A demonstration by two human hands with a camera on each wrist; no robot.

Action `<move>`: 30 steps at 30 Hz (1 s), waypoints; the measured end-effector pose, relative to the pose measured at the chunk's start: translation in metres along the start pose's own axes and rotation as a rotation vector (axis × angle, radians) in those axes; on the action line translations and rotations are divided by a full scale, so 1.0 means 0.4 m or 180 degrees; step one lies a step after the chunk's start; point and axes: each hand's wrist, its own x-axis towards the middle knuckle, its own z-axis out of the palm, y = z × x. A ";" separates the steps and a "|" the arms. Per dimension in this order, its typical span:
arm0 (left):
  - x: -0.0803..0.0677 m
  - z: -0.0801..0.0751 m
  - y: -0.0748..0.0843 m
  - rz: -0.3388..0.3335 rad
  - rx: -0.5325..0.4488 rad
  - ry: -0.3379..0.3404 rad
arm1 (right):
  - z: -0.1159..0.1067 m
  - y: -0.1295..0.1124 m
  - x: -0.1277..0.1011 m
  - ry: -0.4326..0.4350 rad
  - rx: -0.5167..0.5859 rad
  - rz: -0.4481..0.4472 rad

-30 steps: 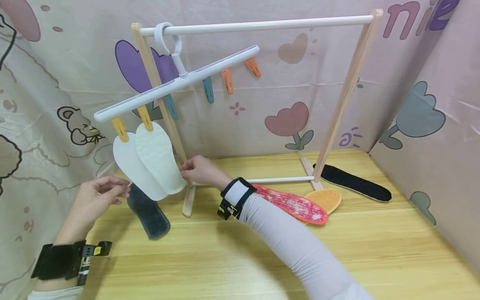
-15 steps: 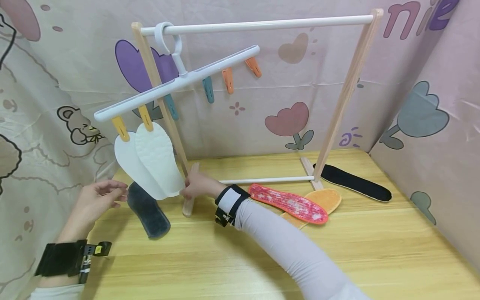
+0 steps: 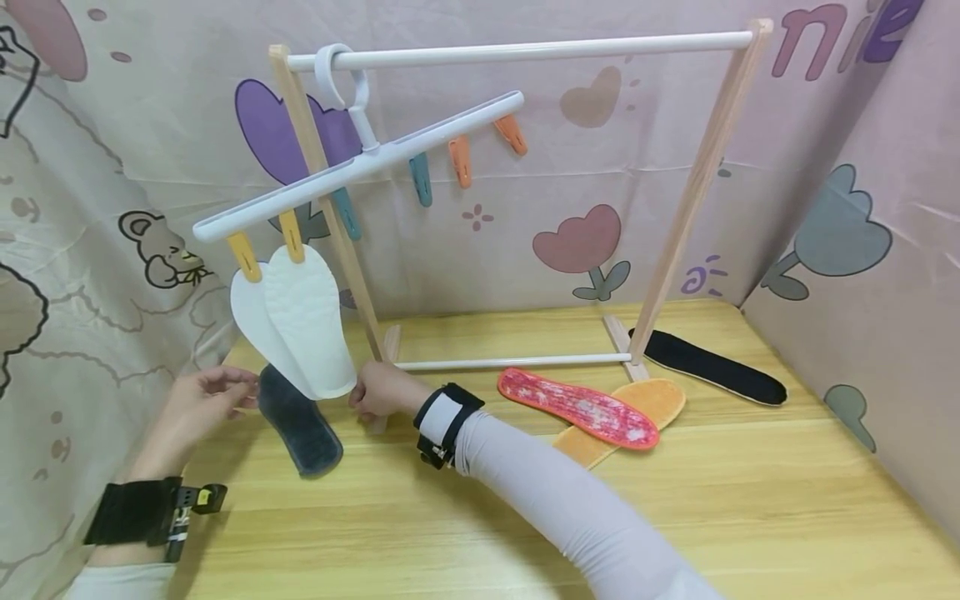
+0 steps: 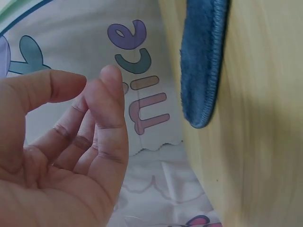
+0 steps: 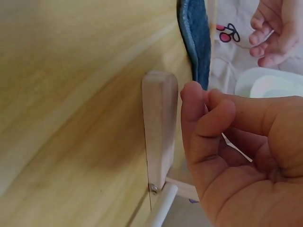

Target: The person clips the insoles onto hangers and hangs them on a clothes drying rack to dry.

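- the right hand [image 3: 378,390] is near the desk's [image 3: 675,500] far left corner, just in front of the foot of the wooden rack [image 3: 697,175], fingers curled with the tips together; it is right at the lower edge of the two white insoles [image 3: 300,329], but i cannot tell whether it pinches one.
- those white insoles hang side by side, overlapping, from yellow clips [image 3: 288,237] at the low left end of a tilted white hanger [image 3: 360,162] hooked on the rack's top bar.
- the left hand [image 3: 198,404] hovers at the desk's left edge, fingers loosely bent and apart, holding nothing.
- a dark blue insole [image 3: 300,421] lies flat on the desk between the two hands, just beside the left fingertips; the left wrist view shows a gap.
- teal and orange clips on the hanger hang free.
- a red insole [image 3: 577,407] lies overlapping an orange insole [image 3: 652,400] mid-desk; a black insole [image 3: 712,367] lies toward the far right corner.
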 end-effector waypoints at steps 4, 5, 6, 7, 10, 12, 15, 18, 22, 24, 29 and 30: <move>-0.002 0.000 -0.007 -0.0108 0.0170 -0.0062 | 0.015 -0.006 0.010 0.0089 -0.0113 -0.0048; -0.002 -0.001 -0.009 -0.0133 0.0209 -0.0068 | 0.019 -0.007 0.014 0.0108 -0.0154 -0.0045; -0.002 0.001 -0.010 -0.0182 0.0230 -0.0066 | 0.023 -0.009 0.017 0.0122 -0.0175 -0.0024; -0.001 0.001 -0.012 -0.0225 0.0246 -0.0064 | 0.027 -0.010 0.020 0.0141 -0.0186 -0.0008; 0.002 0.003 -0.014 -0.0340 0.0300 -0.0055 | 0.037 -0.013 0.027 0.0185 -0.0200 0.0026; 0.003 0.004 -0.015 -0.0412 0.0335 -0.0053 | 0.042 -0.016 0.031 0.0222 -0.0170 0.0054; 0.004 0.001 -0.018 -0.0473 0.0488 -0.0099 | 0.050 -0.017 0.039 0.0275 -0.0207 0.0033; 0.005 0.001 -0.023 -0.0545 0.0524 -0.0194 | 0.059 -0.020 0.047 0.0281 -0.0218 0.0034; 0.008 0.002 -0.027 -0.0633 0.0421 -0.0282 | 0.067 -0.023 0.054 0.0259 -0.0222 0.0032; 0.011 0.004 -0.029 -0.0647 0.0440 -0.0281 | 0.070 -0.024 0.057 0.0269 -0.0248 0.0019; 0.015 0.009 -0.039 -0.0649 0.0402 -0.0288 | 0.078 -0.029 0.067 0.0282 -0.0474 -0.0090; 0.016 0.009 -0.041 -0.0659 0.0377 -0.0297 | 0.080 -0.032 0.069 0.0279 -0.0519 -0.0109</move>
